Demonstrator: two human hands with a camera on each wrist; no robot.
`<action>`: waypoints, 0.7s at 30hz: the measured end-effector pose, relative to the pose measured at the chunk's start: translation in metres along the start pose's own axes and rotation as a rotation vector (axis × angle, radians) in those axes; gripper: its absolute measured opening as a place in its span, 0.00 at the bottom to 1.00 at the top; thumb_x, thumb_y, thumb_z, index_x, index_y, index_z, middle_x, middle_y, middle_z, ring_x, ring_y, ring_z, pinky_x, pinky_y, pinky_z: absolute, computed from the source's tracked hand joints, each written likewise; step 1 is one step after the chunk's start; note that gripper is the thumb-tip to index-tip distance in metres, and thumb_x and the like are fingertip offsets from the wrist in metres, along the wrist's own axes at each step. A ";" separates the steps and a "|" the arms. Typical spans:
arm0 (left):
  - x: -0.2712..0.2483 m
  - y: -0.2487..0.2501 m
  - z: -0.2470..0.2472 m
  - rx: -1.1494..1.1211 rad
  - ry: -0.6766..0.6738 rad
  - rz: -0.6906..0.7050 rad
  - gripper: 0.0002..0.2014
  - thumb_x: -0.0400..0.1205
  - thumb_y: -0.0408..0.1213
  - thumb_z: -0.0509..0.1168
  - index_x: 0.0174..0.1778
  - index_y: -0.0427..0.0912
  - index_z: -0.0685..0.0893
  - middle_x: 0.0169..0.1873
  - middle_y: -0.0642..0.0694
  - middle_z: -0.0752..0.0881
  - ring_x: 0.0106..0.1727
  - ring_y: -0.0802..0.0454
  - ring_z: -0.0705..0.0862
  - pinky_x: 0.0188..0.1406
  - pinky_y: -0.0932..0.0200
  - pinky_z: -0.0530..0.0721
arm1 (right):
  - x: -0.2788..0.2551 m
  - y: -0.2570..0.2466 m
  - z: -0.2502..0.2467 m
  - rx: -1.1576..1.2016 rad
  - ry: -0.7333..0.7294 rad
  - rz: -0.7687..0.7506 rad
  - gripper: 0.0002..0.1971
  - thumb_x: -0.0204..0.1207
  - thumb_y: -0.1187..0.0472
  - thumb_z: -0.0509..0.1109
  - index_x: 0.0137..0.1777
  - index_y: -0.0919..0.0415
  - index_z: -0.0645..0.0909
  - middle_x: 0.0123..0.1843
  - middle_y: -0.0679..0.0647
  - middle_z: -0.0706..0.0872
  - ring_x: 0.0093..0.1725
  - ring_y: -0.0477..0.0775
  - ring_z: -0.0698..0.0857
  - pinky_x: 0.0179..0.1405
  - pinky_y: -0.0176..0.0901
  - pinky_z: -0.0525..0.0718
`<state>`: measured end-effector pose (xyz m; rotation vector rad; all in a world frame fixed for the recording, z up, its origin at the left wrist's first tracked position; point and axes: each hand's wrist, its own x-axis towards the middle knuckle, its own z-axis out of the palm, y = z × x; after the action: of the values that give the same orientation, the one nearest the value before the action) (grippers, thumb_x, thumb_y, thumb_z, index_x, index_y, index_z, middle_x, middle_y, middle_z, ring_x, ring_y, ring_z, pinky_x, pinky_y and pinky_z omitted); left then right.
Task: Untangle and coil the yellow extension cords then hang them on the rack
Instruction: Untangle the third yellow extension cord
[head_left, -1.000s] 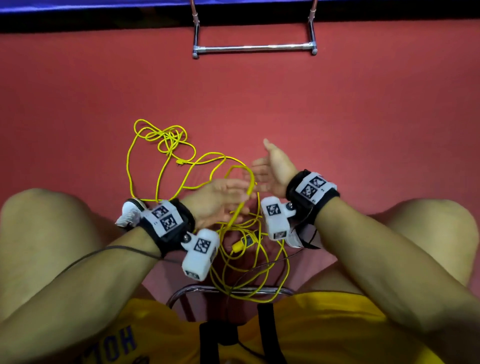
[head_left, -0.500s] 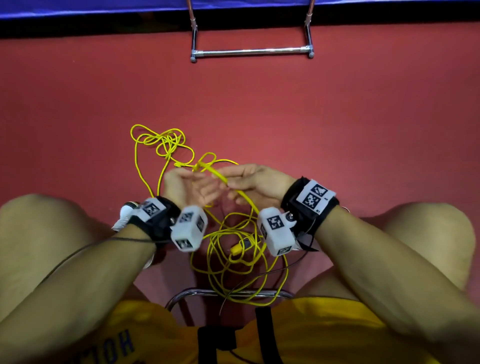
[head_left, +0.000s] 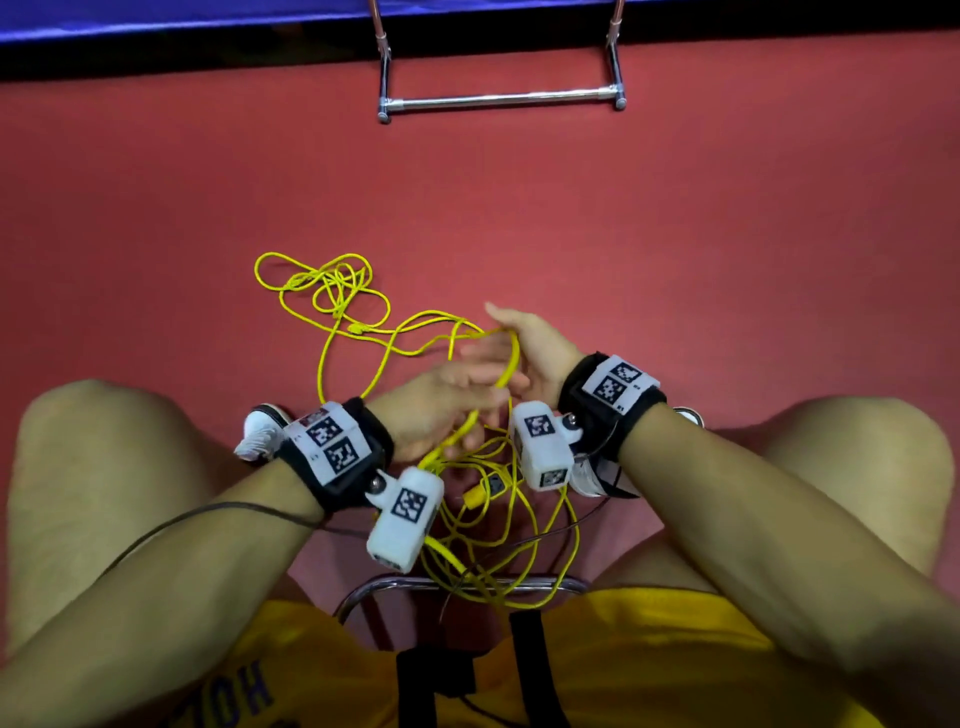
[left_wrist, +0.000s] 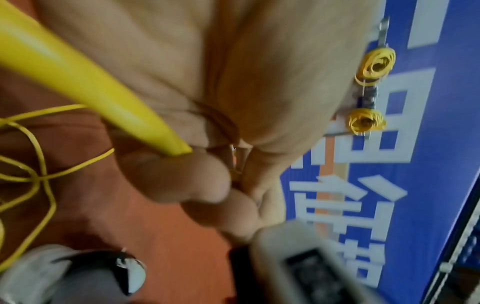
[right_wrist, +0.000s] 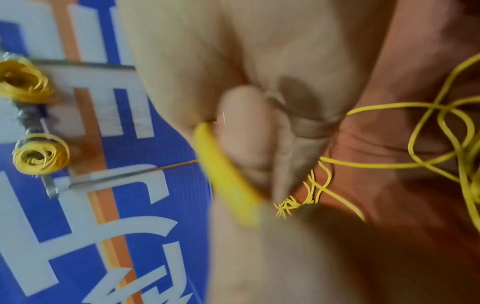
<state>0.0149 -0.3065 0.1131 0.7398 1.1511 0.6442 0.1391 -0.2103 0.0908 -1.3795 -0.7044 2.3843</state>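
Yellow cord (head_left: 511, 364) is mid-wrap: one thick strand arcs over the right hand (head_left: 535, 348) and runs down into the left hand (head_left: 441, 410), between the person's knees. Rest of it is still a mess. A loose tangle (head_left: 327, 291) lies on the red floor (head_left: 675, 234) just ahead of the hands, and more slack loops (head_left: 493, 545) hang below the wrists, down over a chrome tube at the seat front.

Left hand: fingers (left_wrist: 179, 179) curled round the strand, clamped on it. Right hand: thumb up, fingers look fairly straight and together, acting as a former with the cord lying across it. I can't see it gripping; the right wrist view is blurred, so take that loosely.

Step in hand, my read: coiling, early. Only one clear turn on the right hand, most of the length is uncoiled.

Next move probably calls for the left hand to draw more slack from the floor tangle and lay another turn over the right hand. Crossings in that tangle look likely to snag, so it may need shaking out first.

Rack (head_left: 501, 98): chrome bar at the far edge of the floor, well apart from the hands. In the wrist views two finished yellow coils (right_wrist: 39, 154) already hang on pegs against the blue banner (right_wrist: 155, 144). Hanging this one isn't due yet.
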 end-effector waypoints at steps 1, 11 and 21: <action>0.000 -0.004 0.002 0.050 -0.027 -0.009 0.09 0.85 0.36 0.64 0.60 0.44 0.84 0.31 0.45 0.79 0.20 0.54 0.77 0.11 0.68 0.69 | 0.002 -0.001 0.002 0.075 0.059 -0.010 0.14 0.84 0.52 0.66 0.54 0.65 0.79 0.30 0.56 0.89 0.25 0.55 0.84 0.23 0.42 0.84; 0.021 -0.006 -0.020 -0.522 0.223 -0.091 0.29 0.82 0.60 0.56 0.54 0.36 0.87 0.36 0.41 0.81 0.39 0.41 0.82 0.45 0.46 0.87 | -0.025 -0.008 0.005 -0.184 -0.352 -0.308 0.14 0.90 0.57 0.54 0.62 0.57 0.81 0.30 0.54 0.84 0.14 0.42 0.63 0.19 0.30 0.50; 0.034 0.027 -0.055 -0.643 0.536 0.091 0.12 0.91 0.37 0.52 0.46 0.43 0.78 0.25 0.53 0.76 0.16 0.62 0.69 0.15 0.72 0.66 | -0.022 0.018 0.006 -0.752 -0.194 -0.115 0.15 0.70 0.77 0.64 0.56 0.79 0.82 0.22 0.43 0.84 0.22 0.37 0.79 0.26 0.29 0.76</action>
<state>-0.0304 -0.2537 0.1031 0.0603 1.2873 1.2627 0.1442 -0.2374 0.0995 -1.2871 -1.8124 2.2636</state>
